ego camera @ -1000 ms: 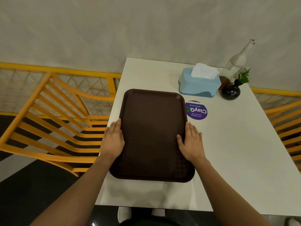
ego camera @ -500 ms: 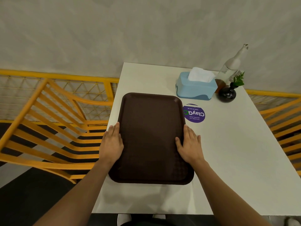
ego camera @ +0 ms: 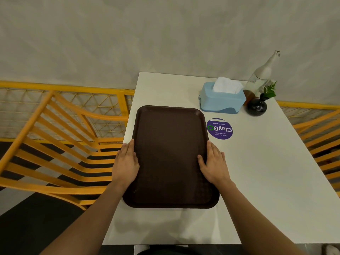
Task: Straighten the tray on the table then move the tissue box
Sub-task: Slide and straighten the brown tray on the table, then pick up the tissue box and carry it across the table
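Note:
A dark brown tray point(ego camera: 169, 144) lies lengthwise on the left part of the white table point(ego camera: 257, 172), its left rim close to the table's left edge. My left hand point(ego camera: 126, 162) grips the tray's left rim. My right hand point(ego camera: 213, 163) grips the right rim, thumb on the tray's inside. A light blue tissue box point(ego camera: 221, 101) with white tissue sticking out stands at the back, just beyond the tray's far right corner, apart from both hands.
A round purple sticker point(ego camera: 219, 128) is on the table right of the tray. A small black vase with a green sprig point(ego camera: 257, 106) and a clear glass bottle point(ego camera: 261, 74) stand beside the tissue box. Yellow chairs point(ego camera: 60, 144) flank the table. A wall lies behind.
The tray has turned slightly and now lies more squarely along the table's left edge. Both hands stayed on its rims. My view shifted, so everything sits lower in frame.

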### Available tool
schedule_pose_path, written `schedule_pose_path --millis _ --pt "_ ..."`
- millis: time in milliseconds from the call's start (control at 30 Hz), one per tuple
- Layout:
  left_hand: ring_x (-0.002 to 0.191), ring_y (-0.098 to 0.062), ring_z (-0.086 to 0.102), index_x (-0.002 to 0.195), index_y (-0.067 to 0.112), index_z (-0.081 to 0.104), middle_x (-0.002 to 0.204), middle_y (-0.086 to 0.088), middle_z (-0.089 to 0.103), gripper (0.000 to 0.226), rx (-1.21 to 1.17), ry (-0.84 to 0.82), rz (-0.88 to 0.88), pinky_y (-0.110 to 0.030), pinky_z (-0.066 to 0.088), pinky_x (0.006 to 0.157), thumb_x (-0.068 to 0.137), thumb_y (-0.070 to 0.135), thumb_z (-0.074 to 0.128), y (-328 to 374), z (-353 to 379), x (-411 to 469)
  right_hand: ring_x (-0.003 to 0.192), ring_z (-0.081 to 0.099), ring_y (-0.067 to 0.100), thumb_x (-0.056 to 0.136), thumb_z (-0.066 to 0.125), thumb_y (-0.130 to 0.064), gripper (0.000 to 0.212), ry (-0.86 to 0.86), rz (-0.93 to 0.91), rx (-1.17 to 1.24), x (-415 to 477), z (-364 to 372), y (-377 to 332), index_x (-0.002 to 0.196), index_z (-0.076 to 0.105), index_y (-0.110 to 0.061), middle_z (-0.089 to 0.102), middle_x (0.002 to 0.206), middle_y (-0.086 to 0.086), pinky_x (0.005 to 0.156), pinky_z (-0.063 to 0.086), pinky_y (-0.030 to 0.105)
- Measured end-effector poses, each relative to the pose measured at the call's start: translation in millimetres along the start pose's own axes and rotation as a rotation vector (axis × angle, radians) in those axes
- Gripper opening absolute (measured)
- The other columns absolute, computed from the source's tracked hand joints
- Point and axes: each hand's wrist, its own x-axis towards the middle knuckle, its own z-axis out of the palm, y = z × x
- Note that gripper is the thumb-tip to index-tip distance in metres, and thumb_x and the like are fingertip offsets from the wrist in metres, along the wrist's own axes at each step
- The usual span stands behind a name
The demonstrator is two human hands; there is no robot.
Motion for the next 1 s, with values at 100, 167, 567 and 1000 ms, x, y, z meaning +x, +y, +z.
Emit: schedule_pose_path --millis 100,167,567,1000 --pt "0.148 -0.033 0.032 0.157 0.016 0.027 0.159 -0.014 0.036 0.054 -0.043 -0.017 -0.002 -0.049 0.03 0.119 0.105 0.026 0.04 -1.4 -0.3 0.9 0.151 0.026 0.028 0.103 0.041 -0.048 0.071 -0.008 0.008 0.008 0.0 0.0 0.4 0.161 0.014 -0.015 0.027 0.165 0.008 0.123 0.016 0.052" --pt "0.149 -0.031 0.028 0.157 0.018 0.025 0.16 -0.013 0.034 0.057 -0.109 -0.039 -0.007 -0.05 0.028 0.12 0.105 0.037 0.039 -2.9 -1.0 2.1 0.151 0.026 0.028 0.103 0.043 -0.049 0.073 -0.017 0.014 0.038 1.7 -1.0 1.5 0.161 0.015 -0.016 0.027 0.165 0.007 0.123 0.016 0.052" --pt "0.148 -0.023 0.029 0.155 0.032 0.026 0.16 -0.002 0.033 0.065 -0.318 -0.031 0.113 -0.045 0.028 0.117 0.099 0.065 0.031 -0.3 -28.1 4.3 0.147 0.033 0.02 0.092 0.045 -0.074 0.08 0.041 0.117 0.418 -20.7 -24.5 27.7 0.158 0.023 -0.034 0.031 0.163 -0.007 0.114 0.027 0.037" --pt "0.138 -0.017 0.043 0.15 0.029 0.04 0.149 0.002 0.044 0.058 -0.4 -0.035 0.286 -0.033 0.036 0.111 0.097 0.044 0.056 178.9 18.4 50.8 0.13 0.038 -0.001 0.095 0.057 -0.058 0.067 0.198 0.038 0.409 53.9 -82.9 89.6 0.153 0.032 -0.034 0.043 0.155 -0.007 0.101 0.03 0.02"
